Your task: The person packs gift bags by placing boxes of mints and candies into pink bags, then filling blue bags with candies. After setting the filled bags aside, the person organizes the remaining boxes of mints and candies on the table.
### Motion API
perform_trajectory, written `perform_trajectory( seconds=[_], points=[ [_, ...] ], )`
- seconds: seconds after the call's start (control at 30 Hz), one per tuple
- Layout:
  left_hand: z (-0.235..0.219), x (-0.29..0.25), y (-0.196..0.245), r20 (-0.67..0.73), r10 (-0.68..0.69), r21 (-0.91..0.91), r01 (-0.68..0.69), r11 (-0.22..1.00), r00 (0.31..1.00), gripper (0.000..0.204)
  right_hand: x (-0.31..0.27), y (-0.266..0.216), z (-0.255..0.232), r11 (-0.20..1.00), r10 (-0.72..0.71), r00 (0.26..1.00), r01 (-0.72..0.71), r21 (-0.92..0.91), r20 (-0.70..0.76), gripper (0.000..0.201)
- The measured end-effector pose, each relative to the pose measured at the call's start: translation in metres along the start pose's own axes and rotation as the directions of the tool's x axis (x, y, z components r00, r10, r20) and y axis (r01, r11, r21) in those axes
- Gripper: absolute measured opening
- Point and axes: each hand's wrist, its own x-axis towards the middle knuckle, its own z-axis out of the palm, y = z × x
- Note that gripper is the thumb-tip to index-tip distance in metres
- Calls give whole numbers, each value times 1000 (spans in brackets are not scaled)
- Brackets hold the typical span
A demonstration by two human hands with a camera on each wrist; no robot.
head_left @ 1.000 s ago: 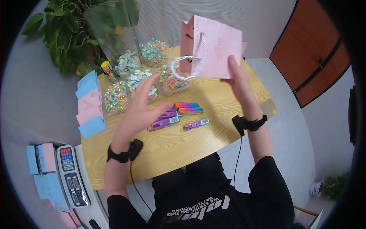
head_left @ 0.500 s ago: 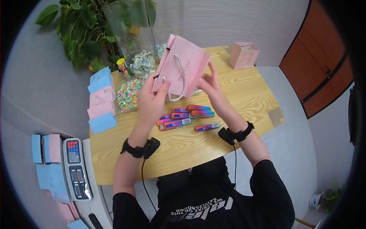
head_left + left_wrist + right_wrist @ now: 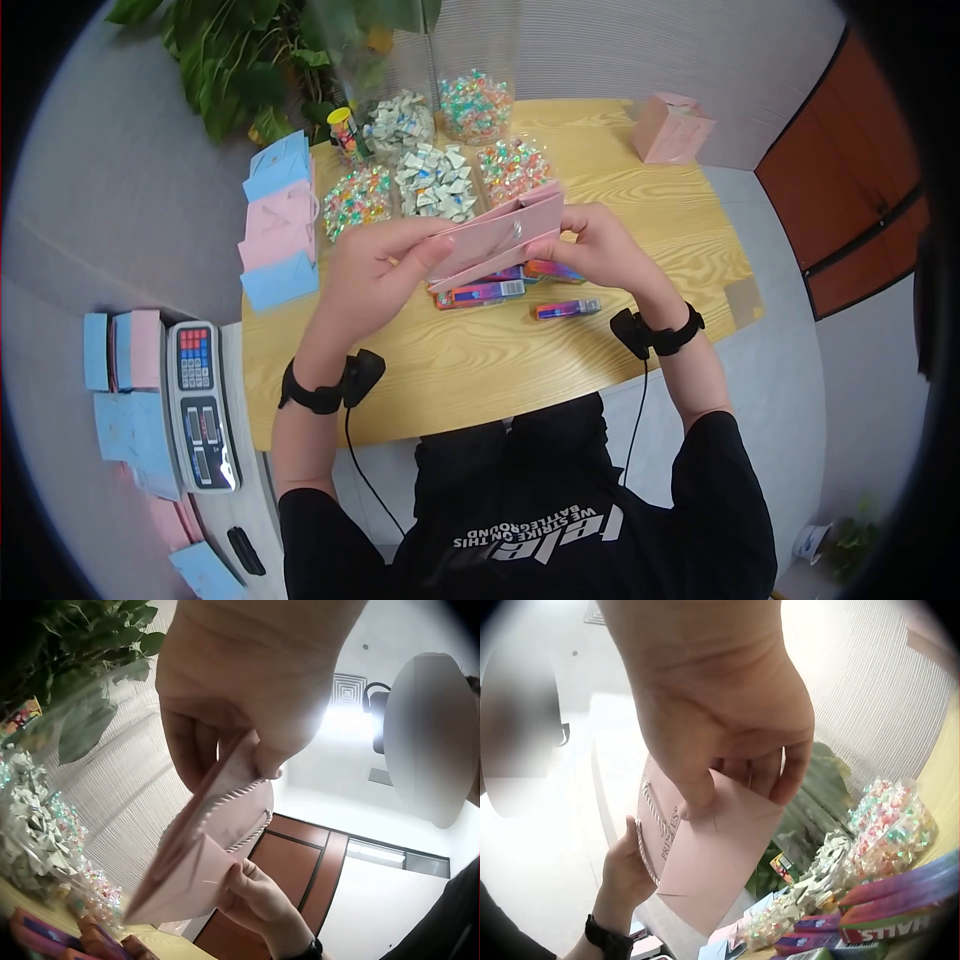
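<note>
Both hands hold a pink paper gift bag (image 3: pixel 497 240) over the middle of the table, tilted and partly flattened. My left hand (image 3: pixel 375 275) pinches its open end, thumb on the near face and fingers behind. At the other end, my right hand (image 3: pixel 605 245) grips the base, its thumb pressing the bottom panel (image 3: pixel 718 851). White twisted rope handles (image 3: pixel 232 796) hang against the bag's side. Beneath it lie several purple-and-orange Halls candy packs (image 3: pixel 487 292), partly hidden by the bag. One more pack (image 3: pixel 567 309) lies apart to the right.
Clear bins of wrapped candies (image 3: pixel 435 183) stand at the back left, beside a yellow-capped tube (image 3: pixel 343 128). Blue and pink bags (image 3: pixel 280 222) line the left edge. Another pink bag (image 3: pixel 675 130) stands at the back right. A scale (image 3: pixel 205 405) sits left of the table.
The bag has come down from high on the right to above the candy packs, turning and flattening. My left hand, empty at first, has taken hold of it; my right hand has kept its hold.
</note>
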Motion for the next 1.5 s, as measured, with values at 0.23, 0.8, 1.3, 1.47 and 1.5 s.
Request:
perform_trajectory(
  seconds=[0.23,0.8,1.3,1.47,1.5],
  points=[
    [-32,-21,-2,-71,-211,-168,197,966,975,44,21,-8,40,996,-42,988,54,-77,147,23],
    [-154,-190,-100,-279,-735,-383,630,675,618,24,66,-46,125,1000,8,907,-13,9,421,39],
    [-139,-190,-114,-334,-816,363,863,351,472,35,32,2,56,976,135,945,-179,122,299,29],
    [-130,-179,-95,-460,-648,563,764,316,607,44,8,35,3,970,241,967,-238,-40,85,32],
    [-128,-172,-85,-492,-570,612,727,311,659,43,1,45,-9,967,254,964,-252,-40,73,32]
  ],
)
